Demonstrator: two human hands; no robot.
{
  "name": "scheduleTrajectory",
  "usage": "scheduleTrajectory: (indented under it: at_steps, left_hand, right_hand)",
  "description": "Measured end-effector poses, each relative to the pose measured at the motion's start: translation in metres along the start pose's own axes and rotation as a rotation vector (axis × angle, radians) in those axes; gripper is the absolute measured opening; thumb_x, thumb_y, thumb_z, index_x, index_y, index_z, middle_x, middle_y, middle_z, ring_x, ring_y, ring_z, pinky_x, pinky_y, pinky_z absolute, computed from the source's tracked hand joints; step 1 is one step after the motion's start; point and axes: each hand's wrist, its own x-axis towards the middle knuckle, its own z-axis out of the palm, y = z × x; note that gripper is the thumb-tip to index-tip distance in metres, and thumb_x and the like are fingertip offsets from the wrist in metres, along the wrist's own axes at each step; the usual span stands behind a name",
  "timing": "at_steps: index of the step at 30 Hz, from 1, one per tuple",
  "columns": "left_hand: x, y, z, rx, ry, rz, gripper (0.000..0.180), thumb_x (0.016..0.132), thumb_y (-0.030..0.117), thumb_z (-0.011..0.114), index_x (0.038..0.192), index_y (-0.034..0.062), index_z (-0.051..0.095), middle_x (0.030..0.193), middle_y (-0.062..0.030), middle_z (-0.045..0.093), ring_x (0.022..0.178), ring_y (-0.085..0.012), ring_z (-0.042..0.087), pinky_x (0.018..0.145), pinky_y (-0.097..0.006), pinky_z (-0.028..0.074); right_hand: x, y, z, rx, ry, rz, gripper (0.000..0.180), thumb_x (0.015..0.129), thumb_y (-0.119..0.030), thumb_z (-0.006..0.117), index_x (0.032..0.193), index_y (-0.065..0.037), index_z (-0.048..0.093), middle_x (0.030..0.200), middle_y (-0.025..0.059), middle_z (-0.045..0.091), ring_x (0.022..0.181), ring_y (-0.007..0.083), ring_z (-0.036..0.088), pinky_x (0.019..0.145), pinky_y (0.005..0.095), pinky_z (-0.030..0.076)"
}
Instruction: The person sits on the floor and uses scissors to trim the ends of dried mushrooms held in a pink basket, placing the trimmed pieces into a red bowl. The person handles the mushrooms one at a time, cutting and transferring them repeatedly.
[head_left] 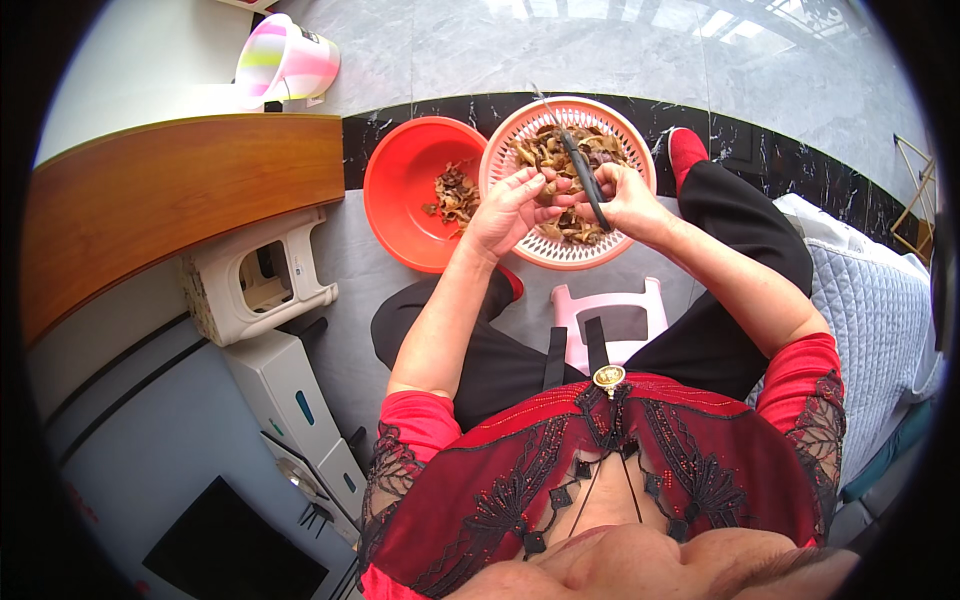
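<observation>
My left hand (512,206) pinches a brown dried mushroom piece (549,187) over a pink perforated basket (632,140) that holds several more brown pieces. My right hand (626,200) grips black-handled scissors (582,170), whose blades point up and away across the basket toward the piece in my left hand. To the left of the basket stands a red-orange plastic basin (400,190) with a small heap of dark trimmed bits (456,195) in it. Both vessels rest on the grey floor in front of my knees.
A pink stool (610,315) sits between my legs. A white step stool (255,280) and a white appliance (295,400) lie to my left, by a curved wooden counter (170,190). A pink-striped cup (285,62) stands at the back left. A quilted grey cushion (870,300) is on the right.
</observation>
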Motion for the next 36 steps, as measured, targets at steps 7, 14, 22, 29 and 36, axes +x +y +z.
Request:
scheduleTrajectory:
  at_steps: [7,14,22,29,36]
  left_hand:
    - [-0.003,0.007,-0.008,0.07,0.066,0.023,0.016,0.095,0.019,0.054,0.101,0.006,0.06,0.098,-0.012,0.067,0.087,-0.0208,0.066,0.073,-0.029,0.052]
    - [-0.007,0.012,-0.01,0.124,0.057,0.026,0.025,0.098,0.024,0.048,0.104,0.003,0.059,0.094,-0.0108,0.065,0.081,-0.0205,0.066,0.07,-0.028,0.053]
    - [-0.013,0.01,0.007,0.179,-0.182,-0.109,0.032,0.097,0.025,0.049,0.11,-0.0025,0.057,0.096,-0.0114,0.064,0.08,-0.0186,0.065,0.067,-0.026,0.054]
    - [-0.015,0.004,0.019,0.348,-0.316,-0.276,0.03,0.089,0.011,0.061,0.116,-0.002,0.055,0.104,-0.0123,0.065,0.081,-0.0152,0.066,0.075,-0.026,0.054]
    - [-0.016,0.009,0.02,0.439,-0.116,-0.168,0.033,0.09,0.018,0.063,0.115,-0.0021,0.057,0.098,-0.0097,0.067,0.076,-0.0125,0.066,0.067,-0.023,0.054]
  right_hand:
    - [0.004,0.001,-0.002,-0.381,0.044,-0.077,0.033,0.071,-0.012,0.077,0.09,0.0,0.054,0.076,0.0056,0.063,0.068,0.008,0.059,0.058,0.0217,0.047]
    - [-0.002,-0.014,-0.003,-0.313,0.084,-0.035,0.037,0.074,-0.028,0.079,0.085,-0.002,0.055,0.068,-0.0009,0.053,0.058,0.0052,0.049,0.05,0.0202,0.036]
    - [-0.001,-0.012,-0.002,-0.018,0.035,-0.102,0.045,0.069,-0.023,0.082,0.091,0.004,0.054,0.078,0.0089,0.063,0.07,0.0101,0.059,0.06,0.0228,0.047]
    - [-0.002,-0.014,-0.005,0.067,-0.06,-0.027,0.036,0.068,-0.011,0.078,0.089,0.003,0.052,0.075,0.011,0.065,0.066,0.0133,0.063,0.058,0.0243,0.049]
    - [0.002,-0.008,-0.007,0.015,0.011,-0.028,0.037,0.068,-0.013,0.08,0.087,0.002,0.053,0.072,0.0103,0.064,0.062,0.0119,0.062,0.053,0.0233,0.048]
